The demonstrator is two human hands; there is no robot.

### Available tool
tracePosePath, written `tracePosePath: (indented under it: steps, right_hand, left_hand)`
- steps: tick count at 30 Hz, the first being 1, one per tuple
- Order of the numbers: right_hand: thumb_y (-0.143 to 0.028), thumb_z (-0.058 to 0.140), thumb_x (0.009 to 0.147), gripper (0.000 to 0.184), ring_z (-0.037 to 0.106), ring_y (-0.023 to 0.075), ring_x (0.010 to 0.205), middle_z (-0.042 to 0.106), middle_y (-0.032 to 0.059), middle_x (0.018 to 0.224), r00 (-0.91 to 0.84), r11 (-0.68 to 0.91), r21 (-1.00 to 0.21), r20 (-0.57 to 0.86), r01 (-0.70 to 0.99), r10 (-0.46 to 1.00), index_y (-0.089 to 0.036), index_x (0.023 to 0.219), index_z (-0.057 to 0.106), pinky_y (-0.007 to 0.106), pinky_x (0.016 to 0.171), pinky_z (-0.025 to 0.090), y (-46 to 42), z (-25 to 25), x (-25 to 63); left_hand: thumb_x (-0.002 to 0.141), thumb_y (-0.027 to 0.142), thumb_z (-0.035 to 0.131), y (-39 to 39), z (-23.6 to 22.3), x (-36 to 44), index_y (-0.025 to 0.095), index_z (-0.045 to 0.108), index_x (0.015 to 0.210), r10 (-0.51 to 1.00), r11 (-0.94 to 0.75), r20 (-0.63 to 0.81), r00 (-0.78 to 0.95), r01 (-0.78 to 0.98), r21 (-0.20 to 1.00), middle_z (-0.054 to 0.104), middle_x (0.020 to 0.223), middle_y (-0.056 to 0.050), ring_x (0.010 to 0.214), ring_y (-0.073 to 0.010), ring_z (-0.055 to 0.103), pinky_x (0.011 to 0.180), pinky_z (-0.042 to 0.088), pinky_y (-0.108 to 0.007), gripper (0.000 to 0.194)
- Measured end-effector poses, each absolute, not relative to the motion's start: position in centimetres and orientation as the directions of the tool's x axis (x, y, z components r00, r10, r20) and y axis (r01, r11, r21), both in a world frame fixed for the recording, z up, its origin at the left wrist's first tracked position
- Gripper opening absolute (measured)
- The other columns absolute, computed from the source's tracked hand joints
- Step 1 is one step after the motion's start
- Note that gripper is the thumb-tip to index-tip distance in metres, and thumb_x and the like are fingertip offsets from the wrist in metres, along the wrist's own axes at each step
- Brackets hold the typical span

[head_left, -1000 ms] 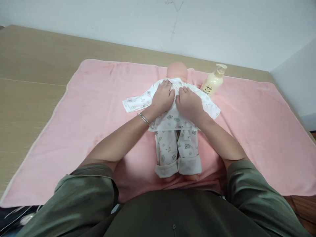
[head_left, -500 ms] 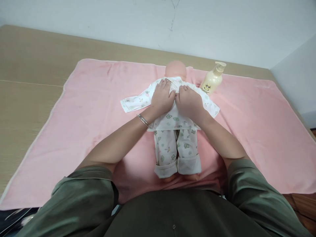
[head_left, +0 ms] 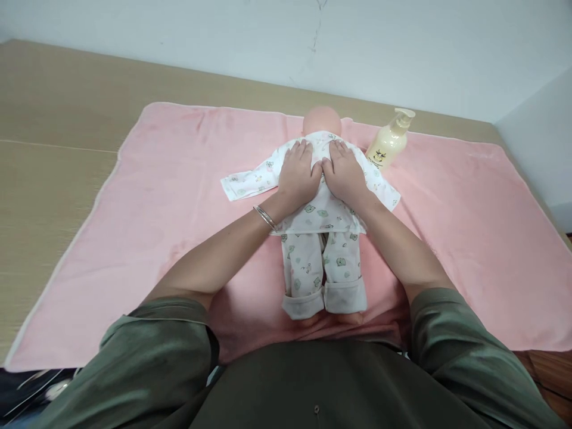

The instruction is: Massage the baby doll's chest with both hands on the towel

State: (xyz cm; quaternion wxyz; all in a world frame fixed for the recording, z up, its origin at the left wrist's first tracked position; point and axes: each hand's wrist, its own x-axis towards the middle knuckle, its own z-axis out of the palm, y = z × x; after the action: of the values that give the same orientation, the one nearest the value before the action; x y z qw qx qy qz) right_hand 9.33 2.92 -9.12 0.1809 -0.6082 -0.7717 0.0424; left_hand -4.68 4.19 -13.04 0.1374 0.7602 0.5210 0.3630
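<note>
A baby doll (head_left: 322, 120) lies on a pink blanket (head_left: 179, 196), head away from me, feet toward me. It wears a white printed top (head_left: 318, 214) and matching trousers (head_left: 324, 271) with rolled cuffs. My left hand (head_left: 298, 177) lies flat on the left side of the doll's chest, fingers spread toward the neck, a metal bangle on its wrist. Beside it, my right hand (head_left: 345, 173) presses flat on the right side of the chest. The thumbs nearly touch at the middle. Neither hand grips anything.
A cream pump bottle (head_left: 389, 142) stands on the blanket just right of the doll's head. The blanket covers a light wooden surface (head_left: 49, 149) set against a white wall. Dark objects show at the bottom left corner.
Both hands have slid slightly up the doll's chest toward the neck and lie flatter. The view has shifted a little.
</note>
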Motion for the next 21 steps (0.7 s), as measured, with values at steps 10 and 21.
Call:
tracePosePath:
  steps: [10, 21]
  right_hand:
    - [-0.028, 0.027, 0.095, 0.059, 0.034, 0.0297, 0.148, 0.042, 0.0201, 0.155, -0.186, 0.245, -0.29, 0.217, 0.925, 0.958, -0.001, 0.146, 0.039, 0.053, 0.124, 0.025, 2.75, -8.94, 9.25]
    - [-0.03, 0.028, 0.097, 0.057, 0.037, 0.0298, 0.146, 0.046, 0.02, 0.152, -0.189, 0.264, -0.301, 0.257, 0.916, 0.948, -0.001, 0.144, 0.042, 0.051, 0.124, 0.026, 2.93, -9.28, 9.36]
  left_hand:
    - [0.097, 0.046, 0.036, 4.25, -13.13, -4.64, 0.018, 0.046, 0.143, 0.892, -0.413, 0.412, 0.185, 0.705, 0.577, 0.045, 0.155, -0.013, 0.149, -0.0286, 0.033, 0.126, 0.023, -0.051, 0.055]
    - [0.097, 0.048, 0.033, 3.94, -12.45, -4.6, 0.014, 0.043, 0.145, 0.918, -0.373, 0.345, 0.195, 0.715, 0.591, 0.04, 0.158, -0.014, 0.151, -0.0298, 0.029, 0.128, 0.018, -0.048, 0.06]
